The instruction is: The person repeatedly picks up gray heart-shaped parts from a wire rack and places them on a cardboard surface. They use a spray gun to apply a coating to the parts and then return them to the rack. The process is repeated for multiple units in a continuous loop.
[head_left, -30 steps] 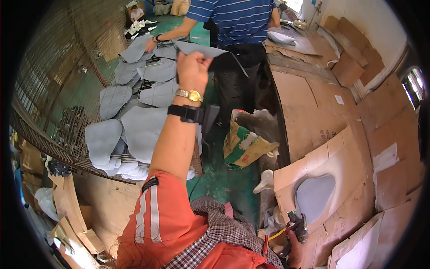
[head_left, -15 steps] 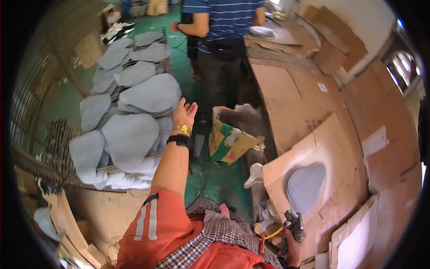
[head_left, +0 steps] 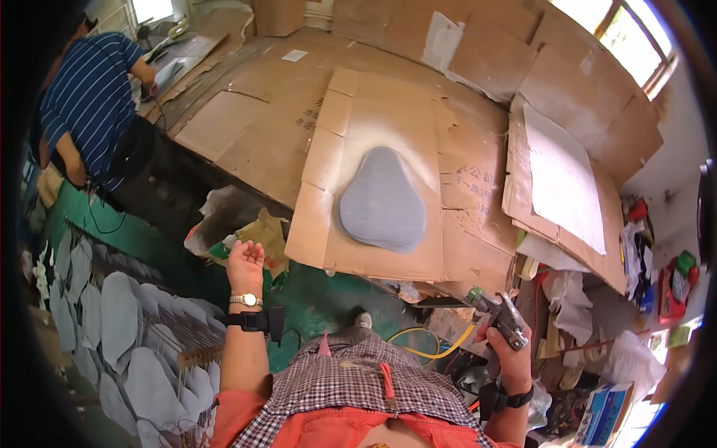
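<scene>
My right hand [head_left: 512, 357] is wrapped round a metal spray gun [head_left: 510, 322], which has a yellow hose [head_left: 457, 343] running to it. The gun is off the near edge of a cardboard-covered bench. My left hand [head_left: 246, 266] is empty, palm up, its fingers loosely bent and apart, in front of a torn paper sack [head_left: 267, 237]. On a cardboard sheet [head_left: 317, 228] over the bench lies a flat grey pear-shaped piece [head_left: 383, 200], its narrow end pointing away from me. Pale overspray marks the cardboard around it. Neither hand touches the piece.
At lower left, a wire rack [head_left: 196, 355] holds several similar grey pieces [head_left: 153, 388]. A person in a striped shirt [head_left: 95, 101] stands at far left by the bench. A white-topped board [head_left: 564, 179] rests on the right. Bags and a blue box [head_left: 603, 413] crowd the lower right.
My view has swung right, from the rack toward the bench. My left hand has come away from the grey pieces on the rack, empty. The spray gun remains in my right hand.
</scene>
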`<act>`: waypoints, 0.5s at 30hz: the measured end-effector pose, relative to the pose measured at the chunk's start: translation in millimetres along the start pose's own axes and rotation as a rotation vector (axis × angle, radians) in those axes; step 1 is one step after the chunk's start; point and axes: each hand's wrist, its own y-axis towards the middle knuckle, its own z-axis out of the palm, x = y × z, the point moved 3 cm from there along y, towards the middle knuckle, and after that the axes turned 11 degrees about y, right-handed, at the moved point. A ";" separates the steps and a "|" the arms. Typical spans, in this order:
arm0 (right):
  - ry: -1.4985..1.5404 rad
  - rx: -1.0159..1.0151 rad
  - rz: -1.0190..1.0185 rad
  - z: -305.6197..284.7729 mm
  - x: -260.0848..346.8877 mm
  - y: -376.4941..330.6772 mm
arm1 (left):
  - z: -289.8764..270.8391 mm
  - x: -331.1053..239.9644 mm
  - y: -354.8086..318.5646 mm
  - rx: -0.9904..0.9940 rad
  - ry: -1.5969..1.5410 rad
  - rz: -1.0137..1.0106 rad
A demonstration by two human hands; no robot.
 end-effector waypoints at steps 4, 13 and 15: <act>-0.086 -0.146 -0.035 -21.0 7.2 -12.8 | 24.6 21.5 -5.3 0.017 0.062 0.005; 0.014 0.150 0.090 2.9 -6.4 -15.1 | 23.9 46.1 -14.3 0.009 0.128 -0.039; -0.002 0.082 0.004 12.2 -0.9 -5.4 | 20.2 53.2 -16.2 0.004 0.152 -0.047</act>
